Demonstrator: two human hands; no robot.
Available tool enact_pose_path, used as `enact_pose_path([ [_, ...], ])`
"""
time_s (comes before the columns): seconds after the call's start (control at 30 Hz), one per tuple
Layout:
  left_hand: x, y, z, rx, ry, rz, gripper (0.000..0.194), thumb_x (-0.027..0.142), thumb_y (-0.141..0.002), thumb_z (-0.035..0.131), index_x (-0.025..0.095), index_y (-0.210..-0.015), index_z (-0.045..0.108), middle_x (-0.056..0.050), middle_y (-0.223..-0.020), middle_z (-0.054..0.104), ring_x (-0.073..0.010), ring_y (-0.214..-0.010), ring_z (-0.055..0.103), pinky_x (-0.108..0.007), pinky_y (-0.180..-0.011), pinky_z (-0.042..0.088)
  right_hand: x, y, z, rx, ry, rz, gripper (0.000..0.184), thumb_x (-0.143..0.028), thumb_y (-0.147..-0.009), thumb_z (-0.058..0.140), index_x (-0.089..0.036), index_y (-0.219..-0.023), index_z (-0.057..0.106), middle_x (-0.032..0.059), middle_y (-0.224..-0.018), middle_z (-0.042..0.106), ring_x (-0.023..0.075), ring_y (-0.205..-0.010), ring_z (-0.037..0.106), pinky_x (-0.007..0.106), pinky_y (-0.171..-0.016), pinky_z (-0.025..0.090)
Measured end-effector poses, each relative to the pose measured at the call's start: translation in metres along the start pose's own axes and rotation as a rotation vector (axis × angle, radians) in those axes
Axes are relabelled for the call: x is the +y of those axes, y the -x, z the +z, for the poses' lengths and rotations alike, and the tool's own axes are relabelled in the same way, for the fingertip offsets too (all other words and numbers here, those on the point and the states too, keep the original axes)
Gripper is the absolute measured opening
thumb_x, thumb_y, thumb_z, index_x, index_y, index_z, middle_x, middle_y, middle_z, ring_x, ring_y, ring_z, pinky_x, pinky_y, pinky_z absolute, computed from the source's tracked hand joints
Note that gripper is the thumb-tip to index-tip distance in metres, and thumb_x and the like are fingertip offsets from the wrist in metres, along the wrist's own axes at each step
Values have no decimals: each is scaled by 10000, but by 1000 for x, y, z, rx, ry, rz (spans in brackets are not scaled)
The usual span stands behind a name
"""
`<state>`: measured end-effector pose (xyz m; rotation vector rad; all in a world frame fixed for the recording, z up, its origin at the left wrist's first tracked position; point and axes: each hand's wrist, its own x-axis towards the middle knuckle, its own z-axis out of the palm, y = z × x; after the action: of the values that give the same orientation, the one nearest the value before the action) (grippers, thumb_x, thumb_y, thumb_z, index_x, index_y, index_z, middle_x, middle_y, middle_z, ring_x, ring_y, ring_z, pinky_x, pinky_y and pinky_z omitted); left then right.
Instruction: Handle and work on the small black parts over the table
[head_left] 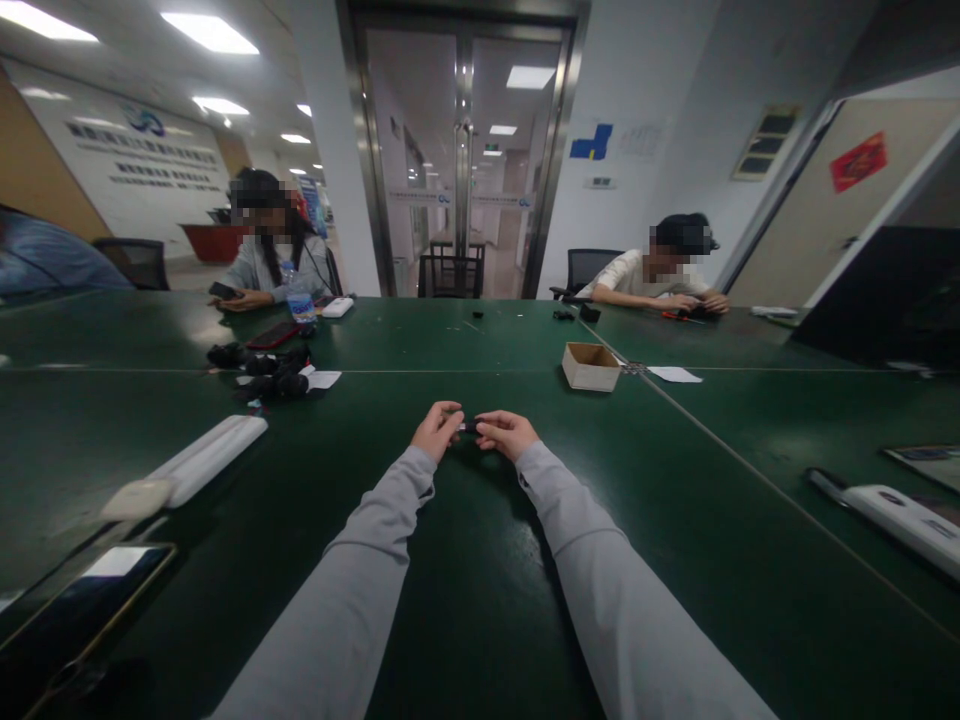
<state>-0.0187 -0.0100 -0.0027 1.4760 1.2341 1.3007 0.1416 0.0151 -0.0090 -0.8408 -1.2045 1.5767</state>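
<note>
Both my hands meet over the middle of the dark green table (pixel 480 560). My left hand (pixel 436 430) and my right hand (pixel 506 433) each pinch an end of a small black part (pixel 469 427) held between them just above the tabletop. Most of the part is hidden by my fingers. Grey sleeves cover both my forearms.
A small open cardboard box (pixel 591 366) stands beyond my right hand. A pile of black parts (pixel 262 372) and a paper slip lie far left. White power strips (pixel 206 458) (pixel 907 520) and a phone (pixel 82 610) lie at the sides. Two people sit at the far edge.
</note>
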Motion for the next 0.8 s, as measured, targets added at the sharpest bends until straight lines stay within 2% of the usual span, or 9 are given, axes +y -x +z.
enact_pose_path([
  [0.07,-2,-1,0,-20,-12,21,310,286,-700,514,183,-992,506,6,-706,493,-104,-608,476,-248,-620,405,0,0,0,-3,5,-5,385,-234,-479,803,-111,-797,623,23,-571,631,119,-498,604,190,-456,508],
  [0.17,-3,-1,0,15,-76,121,387,203,-603,596,185,-982,521,-10,-820,507,-102,-671,484,-236,-644,404,0,0,0,-8,-1,-11,383,-241,-483,800,-115,-800,625,23,-586,636,113,-500,604,182,-456,506],
  [0.23,-2,-1,0,14,-60,48,333,263,-663,554,177,-983,517,-16,-789,517,-106,-630,486,-237,-591,401,0,0,0,-3,-1,-7,387,-246,-482,799,-113,-800,625,26,-591,637,115,-505,607,183,-461,508],
  [0.3,-3,-1,0,-29,-48,-6,287,310,-746,457,170,-990,515,5,-664,502,-106,-564,472,-240,-562,393,-1,1,1,1,5,1,388,-240,-479,801,-111,-800,626,24,-587,634,118,-507,608,187,-464,510],
  [0.43,-6,-3,0,-5,-43,108,376,220,-665,552,171,-1034,498,12,-719,527,-93,-615,491,-227,-629,404,0,0,0,15,-12,-4,375,-231,-484,799,-114,-796,626,20,-585,631,111,-496,601,180,-455,502],
  [0.53,-9,-5,0,-39,-37,23,325,298,-741,470,162,-1035,504,22,-612,518,-91,-513,457,-222,-536,385,0,0,0,10,-19,0,380,-232,-479,800,-114,-794,624,22,-587,633,114,-499,603,182,-458,501],
  [0.6,-9,-5,1,-70,-68,25,317,320,-768,433,165,-1032,517,32,-552,493,-94,-494,450,-219,-524,376,0,0,0,13,-15,0,381,-228,-474,802,-112,-790,622,22,-587,632,116,-503,604,184,-460,500],
  [0.7,-7,-3,1,-34,-72,113,385,252,-676,556,173,-1050,506,17,-684,541,-89,-595,494,-214,-600,393,-1,0,0,15,-8,0,376,-224,-489,796,-107,-799,619,31,-598,634,117,-512,605,186,-467,499],
  [0.8,-5,-2,2,-35,-26,37,329,325,-735,487,170,-1023,515,20,-629,528,-91,-531,473,-216,-539,375,-2,1,0,11,4,3,367,-225,-507,788,-108,-809,617,31,-600,636,116,-516,607,186,-472,501],
])
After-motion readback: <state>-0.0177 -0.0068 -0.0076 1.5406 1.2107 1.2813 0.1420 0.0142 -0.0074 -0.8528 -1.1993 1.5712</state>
